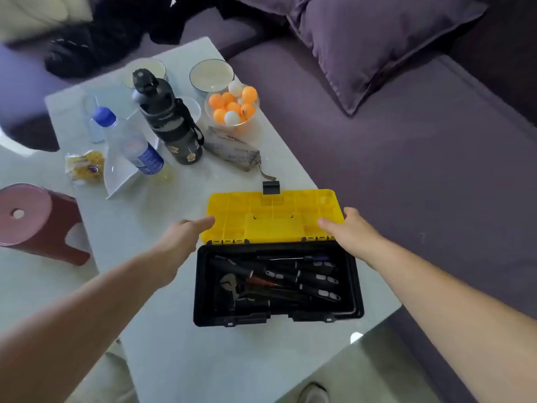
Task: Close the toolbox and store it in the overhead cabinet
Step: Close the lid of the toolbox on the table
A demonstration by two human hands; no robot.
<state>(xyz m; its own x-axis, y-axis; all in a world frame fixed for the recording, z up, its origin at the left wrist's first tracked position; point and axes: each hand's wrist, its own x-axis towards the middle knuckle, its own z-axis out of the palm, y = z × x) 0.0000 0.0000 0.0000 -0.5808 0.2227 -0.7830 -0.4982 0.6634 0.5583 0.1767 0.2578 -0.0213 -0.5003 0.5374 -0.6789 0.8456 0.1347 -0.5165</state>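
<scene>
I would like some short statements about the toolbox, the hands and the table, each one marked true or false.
1. The toolbox lid is open. True.
2. The left hand and the right hand are at opposite sides of the lid. True.
3. The toolbox is empty. False: dark-handled tools lie inside it.
4. The bowl holds only white balls. False: most of the balls are orange, with a few white.
5. The black bottle stands upright on the table. True.
6. The lid is red. False: it is yellow.
</scene>
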